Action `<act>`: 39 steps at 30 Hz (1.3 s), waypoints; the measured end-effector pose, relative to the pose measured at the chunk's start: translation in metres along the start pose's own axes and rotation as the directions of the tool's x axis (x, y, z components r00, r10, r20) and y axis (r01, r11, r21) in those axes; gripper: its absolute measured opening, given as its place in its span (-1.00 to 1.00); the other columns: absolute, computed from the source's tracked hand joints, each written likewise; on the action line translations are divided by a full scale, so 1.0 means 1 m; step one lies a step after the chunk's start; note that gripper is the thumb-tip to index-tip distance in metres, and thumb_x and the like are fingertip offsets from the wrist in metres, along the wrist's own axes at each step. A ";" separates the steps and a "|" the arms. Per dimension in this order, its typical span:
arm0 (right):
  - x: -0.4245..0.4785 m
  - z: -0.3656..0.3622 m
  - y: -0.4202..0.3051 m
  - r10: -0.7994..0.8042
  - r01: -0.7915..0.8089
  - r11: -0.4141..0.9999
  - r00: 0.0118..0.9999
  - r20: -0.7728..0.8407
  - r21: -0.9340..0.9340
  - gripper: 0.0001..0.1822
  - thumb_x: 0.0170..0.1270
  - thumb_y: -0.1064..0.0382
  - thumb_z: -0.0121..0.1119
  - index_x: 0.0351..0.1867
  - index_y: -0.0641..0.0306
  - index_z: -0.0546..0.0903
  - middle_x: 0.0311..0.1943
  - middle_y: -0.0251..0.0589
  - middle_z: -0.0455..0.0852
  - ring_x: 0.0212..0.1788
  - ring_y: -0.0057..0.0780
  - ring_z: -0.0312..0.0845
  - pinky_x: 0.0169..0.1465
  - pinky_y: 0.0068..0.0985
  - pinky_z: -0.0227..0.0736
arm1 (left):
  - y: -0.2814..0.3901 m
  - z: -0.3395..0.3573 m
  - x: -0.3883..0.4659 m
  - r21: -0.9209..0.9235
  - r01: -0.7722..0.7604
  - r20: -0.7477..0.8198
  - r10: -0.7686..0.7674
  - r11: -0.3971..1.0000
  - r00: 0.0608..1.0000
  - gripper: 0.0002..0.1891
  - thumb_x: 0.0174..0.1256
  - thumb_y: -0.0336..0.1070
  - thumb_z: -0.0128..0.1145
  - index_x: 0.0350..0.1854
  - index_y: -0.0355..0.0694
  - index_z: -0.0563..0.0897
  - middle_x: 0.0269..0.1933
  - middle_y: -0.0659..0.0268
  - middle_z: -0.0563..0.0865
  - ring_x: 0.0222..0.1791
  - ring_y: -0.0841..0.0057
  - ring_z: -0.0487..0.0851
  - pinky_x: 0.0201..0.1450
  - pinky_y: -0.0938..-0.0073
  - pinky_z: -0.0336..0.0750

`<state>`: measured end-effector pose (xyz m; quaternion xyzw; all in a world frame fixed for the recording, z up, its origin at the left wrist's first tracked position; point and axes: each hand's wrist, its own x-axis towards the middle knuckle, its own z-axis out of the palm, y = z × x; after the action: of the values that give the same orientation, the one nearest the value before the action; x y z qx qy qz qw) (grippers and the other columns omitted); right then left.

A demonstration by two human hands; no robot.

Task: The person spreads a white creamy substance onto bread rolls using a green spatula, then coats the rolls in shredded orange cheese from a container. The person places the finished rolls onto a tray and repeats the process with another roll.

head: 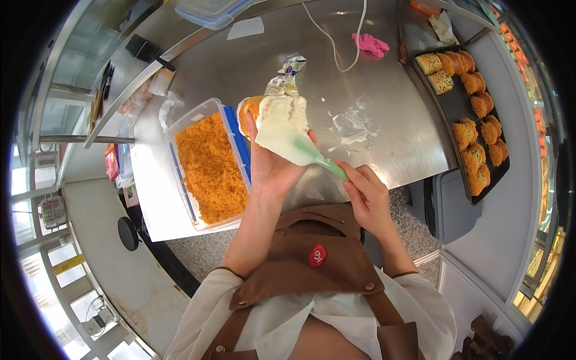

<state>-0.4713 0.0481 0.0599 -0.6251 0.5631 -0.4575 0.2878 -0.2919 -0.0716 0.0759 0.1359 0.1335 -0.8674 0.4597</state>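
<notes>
My left hand (276, 171) holds a bread roll (250, 112) whose face is thickly coated with white cream (292, 114). My right hand (366, 193) grips the green handle of a spatula (310, 150); its broad, cream-covered blade lies against the coated bread. Just beyond the bread is a crumpled printed plastic wrapper (288, 74). To the left, an open plastic container (202, 168) holds orange shredded floss, probably meat floss (211, 166). White cream smears (355, 126) mark the steel table right of the bread.
A black tray (450, 105) with several floss-coated rolls stands at the right edge of the steel table (396, 148). A pink cloth (371, 45), a white cable (333, 47), a white scraper (246, 28) and a plastic lid (211, 13) lie at the far side. A grey bin (454, 211) stands below right.
</notes>
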 end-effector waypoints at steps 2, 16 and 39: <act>0.004 -0.001 -0.002 0.006 -0.006 1.000 0.998 -0.068 -0.006 -0.53 0.30 0.54 0.19 0.25 0.22 0.64 -0.40 -0.18 0.54 -0.52 -0.42 0.43 -0.43 -0.52 0.36 | -0.004 0.008 -0.002 -0.018 -0.007 -0.035 0.007 1.000 0.999 -0.38 0.25 0.33 0.25 0.24 0.05 0.61 0.24 0.36 0.66 0.25 0.41 0.54 0.37 0.16 0.33; 0.000 -0.016 0.039 -0.058 0.043 0.979 0.996 -0.074 -0.200 -0.58 0.29 0.53 0.19 0.19 0.31 0.66 -0.29 -0.15 0.59 -0.32 -0.42 0.52 -0.28 -0.53 0.41 | 0.005 0.010 -0.008 -0.057 0.041 -0.056 -0.044 0.998 0.997 -0.39 0.28 0.20 0.22 0.29 -0.04 0.58 0.35 0.35 0.58 0.41 0.31 0.39 0.54 0.11 0.06; 0.035 -0.009 0.048 -0.254 0.212 0.953 0.948 -0.193 -0.215 -0.50 0.11 0.53 0.27 0.14 0.16 0.72 -0.35 -0.22 0.57 -0.40 -0.32 0.50 -0.33 -0.44 0.41 | -0.007 0.026 -0.005 -0.009 0.067 -0.243 -0.067 0.998 0.968 -0.54 0.40 0.14 0.08 0.17 -0.03 0.62 0.17 0.38 0.63 0.20 0.44 0.52 0.42 0.16 0.13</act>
<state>-0.5023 0.0060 0.0299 -0.6582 0.5545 -0.4980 0.1063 -0.2981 -0.0729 0.1026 0.2364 0.1937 -0.8592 0.4104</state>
